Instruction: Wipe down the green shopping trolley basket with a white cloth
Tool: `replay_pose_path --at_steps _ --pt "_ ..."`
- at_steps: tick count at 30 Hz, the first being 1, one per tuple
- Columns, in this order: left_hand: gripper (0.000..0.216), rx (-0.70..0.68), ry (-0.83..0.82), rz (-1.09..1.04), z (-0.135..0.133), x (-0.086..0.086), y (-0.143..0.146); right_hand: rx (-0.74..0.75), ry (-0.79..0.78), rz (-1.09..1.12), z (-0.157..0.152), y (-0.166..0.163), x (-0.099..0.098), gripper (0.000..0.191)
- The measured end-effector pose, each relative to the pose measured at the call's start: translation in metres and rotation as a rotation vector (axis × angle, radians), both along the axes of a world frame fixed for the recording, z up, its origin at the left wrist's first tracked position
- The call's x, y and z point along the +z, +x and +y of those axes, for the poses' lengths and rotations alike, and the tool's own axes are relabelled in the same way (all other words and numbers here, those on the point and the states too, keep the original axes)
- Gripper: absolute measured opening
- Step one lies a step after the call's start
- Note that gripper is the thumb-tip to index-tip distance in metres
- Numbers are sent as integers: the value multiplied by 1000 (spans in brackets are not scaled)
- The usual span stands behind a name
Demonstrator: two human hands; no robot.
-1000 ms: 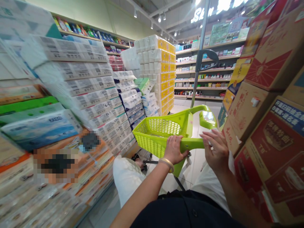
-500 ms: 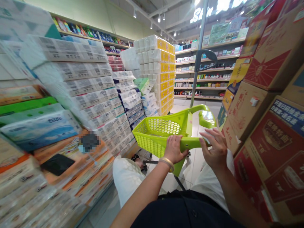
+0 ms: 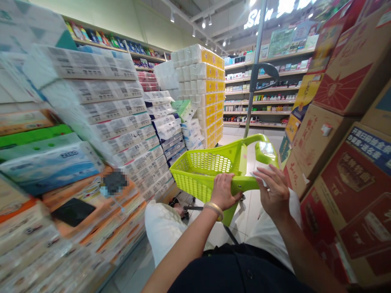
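Observation:
A lime-green plastic shopping cart (image 3: 198, 171) stands in the aisle just ahead of me, and its basket looks empty. My left hand (image 3: 224, 190), with a gold bangle at the wrist, is closed round the cart's handle bar (image 3: 247, 184). My right hand (image 3: 273, 191) lies on the same bar further right, fingers curled over it. A white sheet of paper (image 3: 293, 203) is tucked under that palm. My white trousers and dark top show below.
Stacked tissue packs (image 3: 116, 118) wall the left side, close to the cart. Red and brown cardboard boxes (image 3: 345, 122) are piled on the right. A tower of toilet rolls (image 3: 207, 81), a metal pole (image 3: 253, 81) and stocked shelves (image 3: 262, 97) stand ahead along the tiled aisle.
My right hand has come down from hovering with straight fingers and now curls over the handle. The left hand keeps its grip; the cart has barely shifted.

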State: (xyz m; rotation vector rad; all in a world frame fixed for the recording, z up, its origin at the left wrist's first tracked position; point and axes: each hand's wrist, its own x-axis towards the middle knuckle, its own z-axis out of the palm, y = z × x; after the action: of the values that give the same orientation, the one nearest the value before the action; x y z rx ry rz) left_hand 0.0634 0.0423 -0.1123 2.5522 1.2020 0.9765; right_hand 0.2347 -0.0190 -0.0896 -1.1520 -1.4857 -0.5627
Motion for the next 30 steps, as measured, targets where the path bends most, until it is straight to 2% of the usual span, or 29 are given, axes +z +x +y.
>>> replay_pose_path --at_steps 4,11,19,22,26,30 --pt "54 -15 8 -7 0 0 -1 18 -18 -103 -3 -3 0 19" --pt "54 -7 -8 20 0 2 0 -18 72 152 9 17 4 18" --pt "54 -4 -4 1 -1 1 -2 -35 5 -61 -2 -6 -3 16" --pt "54 -10 -8 3 -1 2 -2 12 39 4 4 3 -1 16" --pt "53 -9 -14 12 1 3 0 16 87 201 12 14 4 18" --pt "54 -5 -11 1 0 2 -1 5 36 105 5 2 0 17"
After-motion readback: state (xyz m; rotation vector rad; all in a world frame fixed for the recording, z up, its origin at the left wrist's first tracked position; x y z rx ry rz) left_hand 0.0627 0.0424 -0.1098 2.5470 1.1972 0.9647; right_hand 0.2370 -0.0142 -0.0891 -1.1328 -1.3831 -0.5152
